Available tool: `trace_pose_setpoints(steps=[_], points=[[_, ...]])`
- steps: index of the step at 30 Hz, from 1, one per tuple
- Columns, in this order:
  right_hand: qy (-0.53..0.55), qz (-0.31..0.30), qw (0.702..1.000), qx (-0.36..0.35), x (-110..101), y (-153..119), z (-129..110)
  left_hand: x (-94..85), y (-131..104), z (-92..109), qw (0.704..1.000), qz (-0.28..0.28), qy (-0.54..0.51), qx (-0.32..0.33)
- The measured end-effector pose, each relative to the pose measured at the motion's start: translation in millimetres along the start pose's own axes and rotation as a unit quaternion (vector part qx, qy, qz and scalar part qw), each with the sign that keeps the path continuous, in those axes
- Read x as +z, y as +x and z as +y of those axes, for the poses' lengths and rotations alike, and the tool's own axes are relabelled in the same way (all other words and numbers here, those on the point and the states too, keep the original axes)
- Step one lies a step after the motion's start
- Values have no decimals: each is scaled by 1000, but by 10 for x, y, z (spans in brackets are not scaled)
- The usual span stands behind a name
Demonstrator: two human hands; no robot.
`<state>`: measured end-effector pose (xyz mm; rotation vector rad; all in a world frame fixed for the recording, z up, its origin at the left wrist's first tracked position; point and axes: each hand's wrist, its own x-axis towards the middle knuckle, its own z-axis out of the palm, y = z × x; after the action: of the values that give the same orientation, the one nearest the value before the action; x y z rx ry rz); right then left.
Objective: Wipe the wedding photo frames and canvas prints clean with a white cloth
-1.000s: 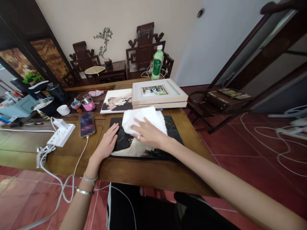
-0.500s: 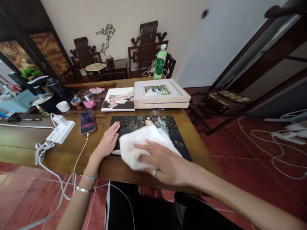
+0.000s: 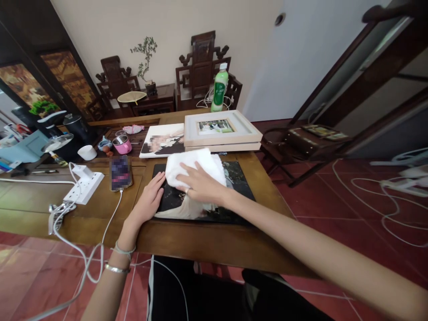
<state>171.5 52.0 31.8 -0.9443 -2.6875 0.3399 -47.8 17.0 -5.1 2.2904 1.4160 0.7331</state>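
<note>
A dark wedding photo panel (image 3: pixel 207 214) lies flat on the wooden table (image 3: pixel 214 243) in front of me. My left hand (image 3: pixel 150 196) rests flat along the panel's left edge, fingers stretched out and holding nothing. On the panel's upper part sits a folded white cloth (image 3: pixel 200 162), covering the middle of the picture. My right hand (image 3: pixel 197 180) presses down on this cloth with its fingers over it. The white dress shows below the cloth; the pictured couple's upper parts are hidden.
Behind the panel lie stacked pale picture frames (image 3: pixel 220 140) and a white-edged photo board (image 3: pixel 160 147). A green bottle (image 3: pixel 220 89) stands beyond. To the left are a charging phone (image 3: pixel 121 173), a power strip (image 3: pixel 85 187), cables, a pink mug (image 3: pixel 122 144) and a white cup (image 3: pixel 87 152).
My right hand has slid the cloth up and left, away from me across the panel. The panel's lower part has come into view. My left hand stays at the left edge.
</note>
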Motion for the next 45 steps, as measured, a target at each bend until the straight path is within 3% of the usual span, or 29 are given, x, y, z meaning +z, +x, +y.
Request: trace_pose_setpoints(steps=[6, 10, 12, 15, 21, 24, 26, 31, 33, 36, 40, 45], points=[[74, -85, 992, -48, -122, -666, -590, 1, -5, -1, 1000, -1, 3, 0], [130, -132, 978, -98, -227, -955, -764, 3, -2, 0, 1000, 6, 1, 8], [146, -137, 974, -106, -266, -994, -710, 4, 1, 2, 1000, 9, 1, 8], [141, -113, 980, -82, -276, -912, -448, 3, 4, 4, 1000, 3, 4, 3], [52, 15, 998, 30, -103, -330, 168, 19, 0, 0, 1000, 2, -1, -3], [13, 40, 995, 88, -8, -72, 142, 16, -3, 41, 999, 27, -21, -16], [-7, 42, 996, 84, 35, -15, -6, -1, -4, 89, 997, 59, -44, -21], [31, -11, 996, -86, 59, -216, -447, -58, -9, 184, 986, 137, -97, -11], [64, -52, 986, -145, 33, -343, -547, -64, -19, 188, 984, 144, -105, -6], [118, -103, 972, -177, -62, -531, -575, -54, -41, 174, 986, 126, -113, -2], [169, -134, 966, -143, -253, -767, -395, -34, -52, 167, 995, 61, -79, -5], [139, -96, 984, 53, -275, -785, 74, -8, -25, 172, 1000, 20, -21, -11]])
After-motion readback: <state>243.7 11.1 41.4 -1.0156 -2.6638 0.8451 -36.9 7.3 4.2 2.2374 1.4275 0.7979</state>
